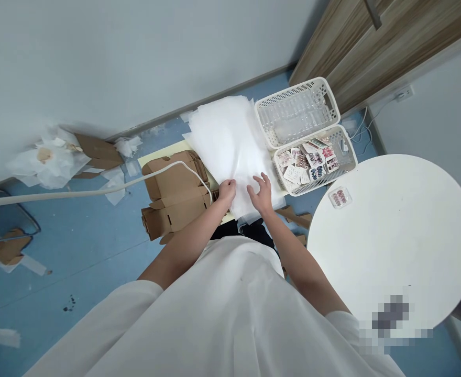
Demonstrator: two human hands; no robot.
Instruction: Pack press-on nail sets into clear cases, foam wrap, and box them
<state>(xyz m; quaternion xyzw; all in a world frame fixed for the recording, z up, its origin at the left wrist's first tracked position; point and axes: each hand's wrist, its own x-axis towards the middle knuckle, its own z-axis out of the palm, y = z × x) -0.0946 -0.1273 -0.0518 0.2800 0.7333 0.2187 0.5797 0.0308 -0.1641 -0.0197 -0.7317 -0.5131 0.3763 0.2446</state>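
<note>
White and filmy at the fingers: apparently pinched, with the curled, closed bare left hand, the near left edge of a loose oblong stack of thin white sheets. Spread the bare right hand loosely over the near right part, gripping nothing, contact impossible to tell. Lay outward from both hands, long axis running away from the body, far end leaning left, left hand nearer. Rested on a pale yellow flat surface, between flattened brown cardboard boxes leftward and two white perforated plastic baskets rightward. Stood near a round white table, over blue floor.
</note>
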